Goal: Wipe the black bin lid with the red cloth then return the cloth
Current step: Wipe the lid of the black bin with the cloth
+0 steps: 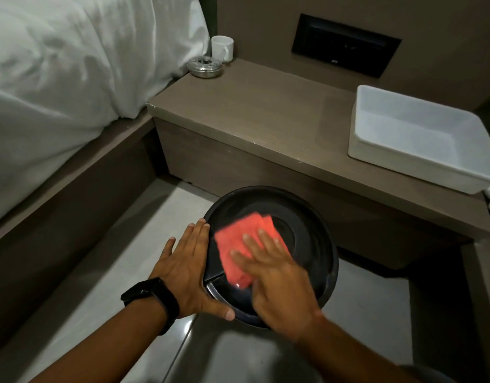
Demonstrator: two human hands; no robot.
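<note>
The round black bin lid (307,217) sits on its bin on the pale floor, in front of the bedside cabinet. A folded red cloth (235,250) lies flat on the lid's left half. My right hand (277,275) presses down on the cloth with fingers spread, and both look slightly blurred. My left hand (188,269), with a black watch on the wrist, rests flat against the lid's left rim, thumb curled under the near edge.
A brown bedside cabinet (252,111) stands behind the bin. On it are a white rectangular tub (420,167) at the right, a metal ashtray (205,67) and a white mug (222,48) at the back. A bed with white bedding (67,78) fills the left.
</note>
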